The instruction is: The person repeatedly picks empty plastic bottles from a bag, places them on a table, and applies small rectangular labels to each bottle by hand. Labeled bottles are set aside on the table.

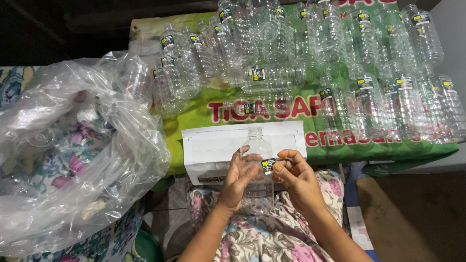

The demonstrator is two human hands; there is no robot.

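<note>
Clear plastic bottle [257, 170] held in both hands, right hand [296, 177] pressing sticker [268, 165]

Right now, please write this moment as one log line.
left hand: holds clear bottle | right hand: presses small sticker on bottle | behind: white sticker sheet, labelled bottles | left: plastic bag
</note>
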